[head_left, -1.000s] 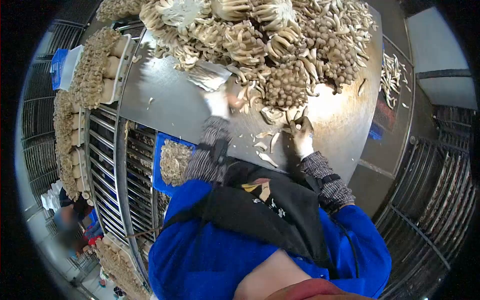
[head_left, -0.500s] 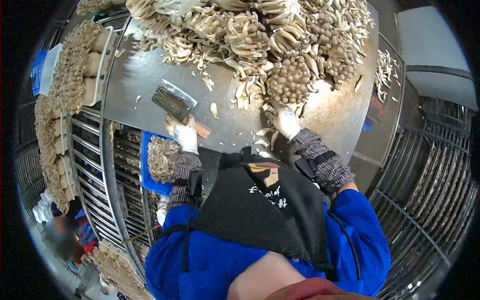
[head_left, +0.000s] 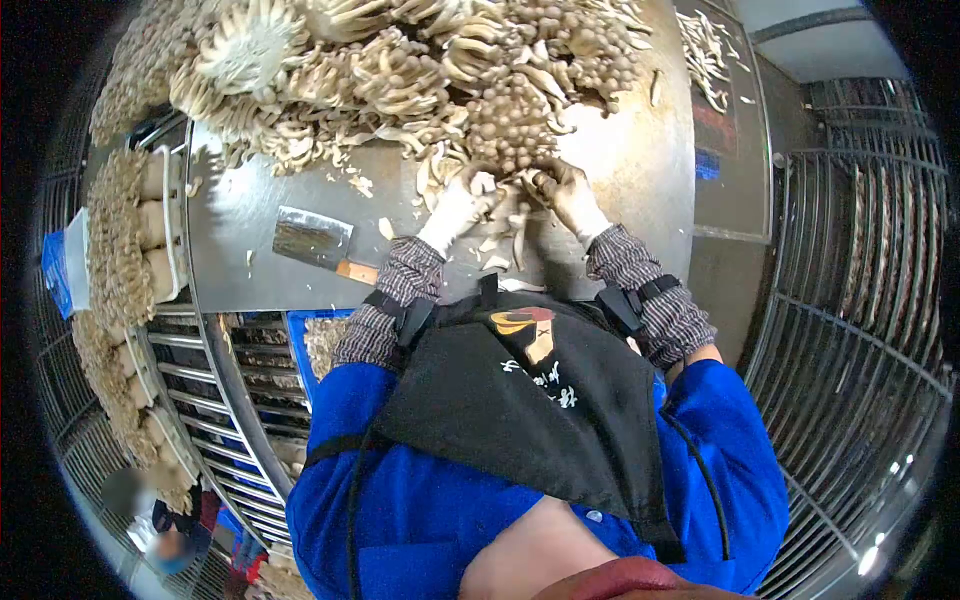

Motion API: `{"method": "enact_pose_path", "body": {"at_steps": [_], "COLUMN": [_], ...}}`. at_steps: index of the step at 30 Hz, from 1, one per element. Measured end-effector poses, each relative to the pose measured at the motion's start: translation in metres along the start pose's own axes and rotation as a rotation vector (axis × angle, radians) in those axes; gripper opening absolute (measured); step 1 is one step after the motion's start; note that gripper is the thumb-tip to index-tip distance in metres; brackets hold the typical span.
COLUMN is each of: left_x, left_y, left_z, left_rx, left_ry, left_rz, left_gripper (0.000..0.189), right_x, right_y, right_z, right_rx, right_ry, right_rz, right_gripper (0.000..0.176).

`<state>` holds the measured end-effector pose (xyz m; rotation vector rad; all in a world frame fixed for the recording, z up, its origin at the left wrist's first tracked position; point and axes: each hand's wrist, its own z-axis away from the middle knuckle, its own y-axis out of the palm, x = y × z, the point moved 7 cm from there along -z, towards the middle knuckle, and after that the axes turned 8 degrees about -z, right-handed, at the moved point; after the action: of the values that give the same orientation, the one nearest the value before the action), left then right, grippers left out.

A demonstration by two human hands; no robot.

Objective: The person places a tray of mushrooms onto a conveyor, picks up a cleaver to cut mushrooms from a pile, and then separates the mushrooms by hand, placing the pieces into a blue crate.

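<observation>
A cluster of brown-capped mushrooms [head_left: 508, 128] lies on the metal table, directly beyond my two hands. My left hand [head_left: 458, 208], in a white glove, has its fingers closed on pale mushroom pieces at the cluster's near edge. Close by on the right, my right hand [head_left: 570, 198] is curled with thumb and fingers together on mushrooms there; its glove is darkened at the fingers. Loose mushroom stems [head_left: 518, 240] lie below and between the hands. A cleaver [head_left: 314, 238] with a wooden handle rests flat on the table, left of my left hand, untouched.
A large heap of mushrooms [head_left: 395, 75] covers the far side of the metal table [head_left: 230, 275]. At the left, trays of mushroom clusters [head_left: 118, 215] stand by a metal rack [head_left: 200, 385]. A blue crate [head_left: 300, 345] sits under the near edge. Other people appear lower left, blurred.
My left hand has let go of the cleaver, leaving it on the table, and moved right to the mushrooms beside my right hand. The camera view has shifted.
</observation>
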<state>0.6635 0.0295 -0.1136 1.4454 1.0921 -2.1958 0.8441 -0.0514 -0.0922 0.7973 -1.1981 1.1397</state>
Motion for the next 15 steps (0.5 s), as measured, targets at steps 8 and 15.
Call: {"method": "enact_pose_path", "body": {"at_steps": [8, 15], "left_x": [0.012, -0.013], "left_y": [-0.005, -0.01], "left_z": [0.038, 0.054], "left_rx": [-0.012, -0.314], "left_ry": [-0.312, -0.376], "left_rz": [0.459, -0.384], "left_gripper": [0.04, 0.031], "right_x": [-0.035, -0.135], "right_y": [-0.15, -0.304], "right_z": [0.076, 0.253], "right_rx": [-0.409, -0.842], "right_ry": [-0.073, 0.238], "right_rz": [0.308, 0.374], "right_gripper": [0.025, 0.029]}}
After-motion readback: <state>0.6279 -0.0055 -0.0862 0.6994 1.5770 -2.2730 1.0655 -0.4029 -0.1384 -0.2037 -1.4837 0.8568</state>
